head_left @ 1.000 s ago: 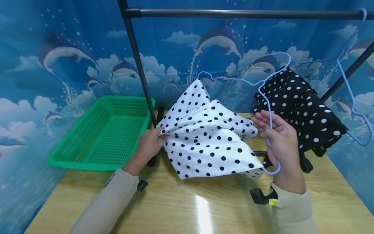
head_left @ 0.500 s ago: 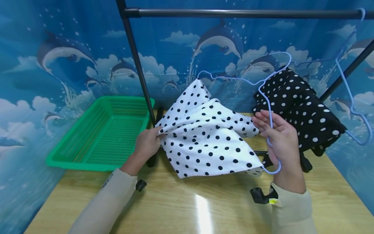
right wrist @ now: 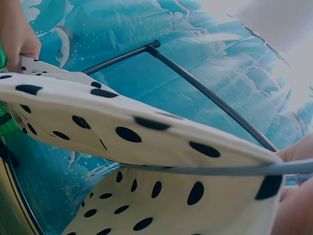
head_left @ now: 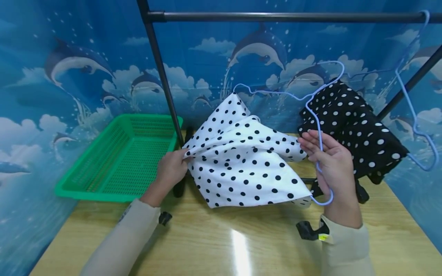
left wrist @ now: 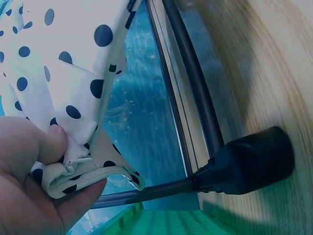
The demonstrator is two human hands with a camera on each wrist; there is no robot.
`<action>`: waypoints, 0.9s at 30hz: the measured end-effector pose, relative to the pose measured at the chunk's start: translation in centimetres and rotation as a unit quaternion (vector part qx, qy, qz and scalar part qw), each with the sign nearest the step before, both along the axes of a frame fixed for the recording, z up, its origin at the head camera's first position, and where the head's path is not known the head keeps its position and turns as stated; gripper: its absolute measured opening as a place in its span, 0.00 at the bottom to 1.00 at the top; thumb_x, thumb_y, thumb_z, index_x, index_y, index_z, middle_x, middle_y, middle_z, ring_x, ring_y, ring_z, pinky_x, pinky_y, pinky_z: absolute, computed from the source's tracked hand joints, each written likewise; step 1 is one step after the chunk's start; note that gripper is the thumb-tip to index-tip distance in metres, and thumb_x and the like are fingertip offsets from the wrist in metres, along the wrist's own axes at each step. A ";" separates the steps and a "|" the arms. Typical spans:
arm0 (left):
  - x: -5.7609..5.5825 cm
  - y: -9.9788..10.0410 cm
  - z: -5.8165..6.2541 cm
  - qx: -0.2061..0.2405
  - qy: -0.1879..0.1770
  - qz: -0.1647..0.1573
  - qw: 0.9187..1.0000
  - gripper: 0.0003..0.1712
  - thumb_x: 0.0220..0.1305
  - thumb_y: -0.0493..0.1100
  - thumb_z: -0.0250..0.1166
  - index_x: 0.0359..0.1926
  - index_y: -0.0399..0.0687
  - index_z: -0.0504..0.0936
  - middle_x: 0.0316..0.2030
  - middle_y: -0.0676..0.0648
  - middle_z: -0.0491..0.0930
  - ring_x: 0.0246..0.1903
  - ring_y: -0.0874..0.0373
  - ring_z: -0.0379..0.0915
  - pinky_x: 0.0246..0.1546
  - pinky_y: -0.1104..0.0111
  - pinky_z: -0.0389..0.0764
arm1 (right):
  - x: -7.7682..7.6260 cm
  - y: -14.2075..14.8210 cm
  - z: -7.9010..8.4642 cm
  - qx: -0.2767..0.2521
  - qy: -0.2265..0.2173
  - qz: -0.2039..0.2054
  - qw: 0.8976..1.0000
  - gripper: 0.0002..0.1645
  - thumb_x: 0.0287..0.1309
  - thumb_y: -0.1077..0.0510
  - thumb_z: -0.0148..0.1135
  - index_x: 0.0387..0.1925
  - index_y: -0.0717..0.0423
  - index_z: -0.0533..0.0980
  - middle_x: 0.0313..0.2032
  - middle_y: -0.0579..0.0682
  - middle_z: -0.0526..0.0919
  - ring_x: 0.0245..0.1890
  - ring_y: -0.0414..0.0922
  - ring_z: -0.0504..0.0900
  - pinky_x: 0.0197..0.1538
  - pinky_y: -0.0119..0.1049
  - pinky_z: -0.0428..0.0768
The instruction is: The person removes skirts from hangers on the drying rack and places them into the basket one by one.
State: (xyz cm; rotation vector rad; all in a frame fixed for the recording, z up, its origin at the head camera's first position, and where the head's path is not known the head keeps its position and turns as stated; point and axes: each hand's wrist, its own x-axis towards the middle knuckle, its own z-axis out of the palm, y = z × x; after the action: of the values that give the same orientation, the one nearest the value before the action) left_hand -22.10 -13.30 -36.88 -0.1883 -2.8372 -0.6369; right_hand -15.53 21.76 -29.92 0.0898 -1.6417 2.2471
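A white polka-dot garment [head_left: 248, 161] with black dots hangs off a light blue wire hanger [head_left: 313, 114] in the middle of the head view. My left hand [head_left: 172, 168] pinches the garment's left edge between thumb and fingers. Up close in the left wrist view, the thumb lies on the folded hem [left wrist: 88, 180]. My right hand [head_left: 333, 166] holds the hanger's right side, with the wire running across the palm. In the right wrist view, the wire passes along the spread cloth [right wrist: 128, 134]. The hanger's hook points up and right; part of the wire is hidden inside the garment.
A green perforated basket [head_left: 127, 165] stands at the left. Overhead runs a black rack bar [head_left: 283, 16], with a slanted post [head_left: 160, 69] beside the basket. A black polka-dot garment [head_left: 366, 134] hangs on another blue hanger [head_left: 416, 115] at right. Below is a wooden table [head_left: 203, 245].
My left hand has moved slightly left, drawing the garment's edge with it and lifting its lower corner a little. My right hand and the hanger stay nearly still.
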 end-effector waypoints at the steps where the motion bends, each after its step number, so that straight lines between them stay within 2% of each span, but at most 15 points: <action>1: 0.0 0.0 0.0 0.000 -0.001 0.001 1.000 0.07 0.65 0.36 0.64 0.43 0.44 0.83 0.33 0.44 0.83 0.26 0.52 0.73 0.30 0.64 0.74 | 0.0 0.0 0.0 -0.001 0.004 0.002 1.000 0.32 0.50 0.85 0.36 0.55 0.69 0.72 0.45 0.54 0.83 0.47 0.44 0.84 0.51 0.30 0.78; 11: -0.2 -0.1 0.2 0.009 0.006 0.002 1.000 0.08 0.64 0.37 0.64 0.44 0.43 0.83 0.34 0.43 0.83 0.27 0.51 0.73 0.31 0.62 0.75 | 0.1 0.3 0.0 0.000 0.010 0.002 1.000 0.32 0.51 0.85 0.35 0.57 0.73 0.69 0.46 0.54 0.83 0.48 0.44 0.84 0.52 0.30 0.78; 19: -0.1 -0.2 0.8 0.017 0.024 -0.002 1.000 0.07 0.64 0.35 0.64 0.44 0.42 0.83 0.32 0.43 0.83 0.26 0.51 0.73 0.30 0.62 0.75 | 0.0 0.4 0.1 0.017 0.014 -0.005 1.000 0.32 0.51 0.85 0.36 0.56 0.70 0.71 0.46 0.54 0.83 0.47 0.44 0.84 0.51 0.30 0.78; 27: -0.1 -0.5 1.4 0.035 0.030 0.003 0.999 0.06 0.65 0.35 0.63 0.43 0.41 0.82 0.30 0.43 0.81 0.26 0.50 0.72 0.30 0.61 0.75 | 0.2 0.6 0.2 0.014 0.021 0.005 1.000 0.32 0.50 0.85 0.35 0.55 0.70 0.72 0.46 0.54 0.83 0.47 0.44 0.84 0.52 0.29 0.77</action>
State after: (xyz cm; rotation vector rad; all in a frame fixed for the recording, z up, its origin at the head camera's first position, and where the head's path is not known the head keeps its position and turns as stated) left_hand -22.17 -13.78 -35.48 -0.1827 -2.7526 -0.7148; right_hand -15.32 22.41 -29.76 0.1516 -1.6542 2.2136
